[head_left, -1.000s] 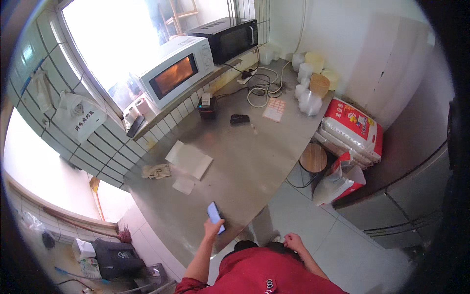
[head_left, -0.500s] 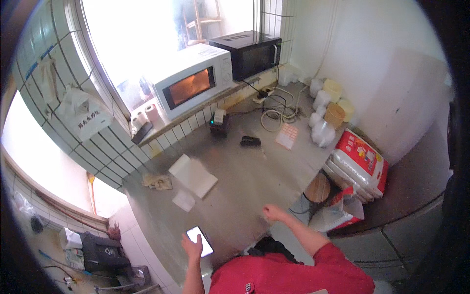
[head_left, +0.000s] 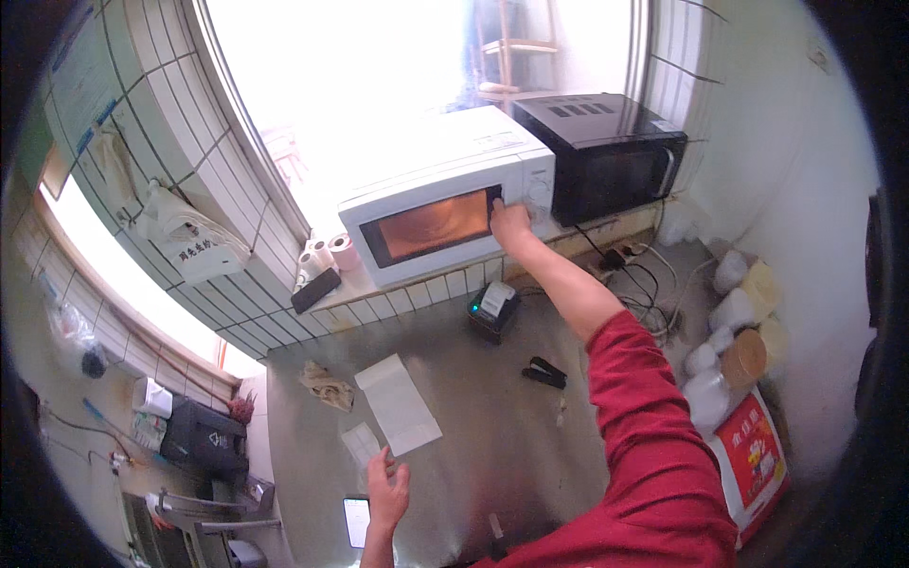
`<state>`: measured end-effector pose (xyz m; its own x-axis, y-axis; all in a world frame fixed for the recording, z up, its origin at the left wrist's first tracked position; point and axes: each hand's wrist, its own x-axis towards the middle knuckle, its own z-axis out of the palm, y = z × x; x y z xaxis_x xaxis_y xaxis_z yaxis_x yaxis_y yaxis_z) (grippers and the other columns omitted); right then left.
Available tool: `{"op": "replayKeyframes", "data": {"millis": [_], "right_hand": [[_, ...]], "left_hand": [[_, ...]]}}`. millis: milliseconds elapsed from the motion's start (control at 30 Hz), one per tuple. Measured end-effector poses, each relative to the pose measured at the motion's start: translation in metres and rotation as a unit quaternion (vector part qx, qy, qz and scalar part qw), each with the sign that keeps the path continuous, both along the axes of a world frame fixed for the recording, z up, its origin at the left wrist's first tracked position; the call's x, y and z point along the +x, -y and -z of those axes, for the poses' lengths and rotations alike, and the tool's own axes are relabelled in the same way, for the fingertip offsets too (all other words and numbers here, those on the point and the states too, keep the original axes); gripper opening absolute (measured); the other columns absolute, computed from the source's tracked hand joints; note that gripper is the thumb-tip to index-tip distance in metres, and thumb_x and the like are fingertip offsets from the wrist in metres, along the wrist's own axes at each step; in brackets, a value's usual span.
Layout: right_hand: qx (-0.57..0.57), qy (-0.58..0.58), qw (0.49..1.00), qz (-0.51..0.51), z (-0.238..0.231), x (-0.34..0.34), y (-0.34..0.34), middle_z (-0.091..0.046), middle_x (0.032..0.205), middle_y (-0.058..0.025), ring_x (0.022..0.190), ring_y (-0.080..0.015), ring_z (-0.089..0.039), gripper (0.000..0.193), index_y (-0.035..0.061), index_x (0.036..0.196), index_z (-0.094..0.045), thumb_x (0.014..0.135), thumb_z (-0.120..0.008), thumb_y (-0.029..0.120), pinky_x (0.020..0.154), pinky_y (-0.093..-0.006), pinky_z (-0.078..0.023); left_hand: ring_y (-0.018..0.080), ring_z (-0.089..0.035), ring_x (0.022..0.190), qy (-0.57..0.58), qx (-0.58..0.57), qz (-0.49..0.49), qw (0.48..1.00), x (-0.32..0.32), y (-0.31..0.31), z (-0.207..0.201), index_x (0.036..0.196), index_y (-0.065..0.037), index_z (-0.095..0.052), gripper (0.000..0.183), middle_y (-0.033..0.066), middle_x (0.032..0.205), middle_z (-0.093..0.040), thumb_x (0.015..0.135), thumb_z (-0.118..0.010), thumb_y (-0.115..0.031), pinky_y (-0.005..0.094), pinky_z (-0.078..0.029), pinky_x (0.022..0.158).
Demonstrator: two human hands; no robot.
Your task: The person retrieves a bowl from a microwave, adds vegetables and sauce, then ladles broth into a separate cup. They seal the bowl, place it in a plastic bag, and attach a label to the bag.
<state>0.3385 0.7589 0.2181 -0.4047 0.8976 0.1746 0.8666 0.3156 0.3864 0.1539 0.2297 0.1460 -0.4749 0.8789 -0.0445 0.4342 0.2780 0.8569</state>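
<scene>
My right hand [head_left: 512,225] reaches far forward to the white microwave [head_left: 544,172] on the window ledge. Its curled fingers are at the right edge of the closed microwave door [head_left: 379,244], whose window glows orange. My left hand [head_left: 388,485] hovers over the metal table with fingers apart and nothing in it. Just left of its wrist lies a phone [head_left: 357,522] with a lit screen. A small white paper slip [head_left: 361,442] and a white paper pad [head_left: 402,417] lie just beyond the left hand.
A black microwave [head_left: 615,180] stands right of the white one. On the table are a small printer [head_left: 492,312], a black stapler [head_left: 544,372] and a crumpled cloth [head_left: 327,386]. Cables [head_left: 653,284], stacked containers [head_left: 743,358] and a red-and-white bag [head_left: 755,454] line the right side.
My right hand has moved from the table's near edge up to the white microwave's door. My left hand has let go of the phone and moved slightly forward. The view has shifted.
</scene>
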Motion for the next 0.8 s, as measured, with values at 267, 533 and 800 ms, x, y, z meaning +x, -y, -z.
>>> {"op": "replayKeyframes", "data": {"millis": [267,533,800], "right_hand": [[-0.558,-0.161,0.609,-0.540,0.008,0.106,0.204,-0.064,0.108,-0.0166,0.101,-0.0324,-0.062,0.026,0.0015,0.113,-0.061,0.092,-0.058,0.017,0.086,-0.0404,-0.051],[-0.458,-0.738,0.490,-0.074,0.047,-0.029,0.003,-0.065,0.089,-0.0141,0.080,-0.0237,-0.067,0.031,-0.0054,0.106,-0.057,0.094,-0.057,0.023,0.068,-0.0364,-0.056],[-0.391,-0.865,0.307,0.066,0.033,-0.139,-0.068,-0.049,0.130,-0.0204,0.110,-0.0358,-0.059,0.045,-0.0065,0.129,-0.040,0.093,-0.060,0.013,0.077,-0.0437,-0.063]], "left_hand": [[0.0307,-0.039,0.134,0.036,0.120,0.100,0.987,0.062,-0.119,-0.053,0.147,0.002,-0.027,0.066,0.0208,0.146,-0.034,0.092,-0.059,-0.012,0.0411,-0.034,0.109],[0.0252,-0.031,0.136,0.127,0.150,-0.343,0.918,0.046,-0.079,0.031,0.147,0.004,-0.023,0.058,0.0151,0.148,-0.032,0.104,-0.039,-0.033,0.0379,-0.021,0.115],[0.0220,-0.044,0.121,0.008,0.085,-0.378,0.922,0.026,-0.068,0.007,0.138,0.003,-0.039,0.048,0.0118,0.135,-0.045,0.105,-0.036,-0.033,0.0364,-0.029,0.109]]}}
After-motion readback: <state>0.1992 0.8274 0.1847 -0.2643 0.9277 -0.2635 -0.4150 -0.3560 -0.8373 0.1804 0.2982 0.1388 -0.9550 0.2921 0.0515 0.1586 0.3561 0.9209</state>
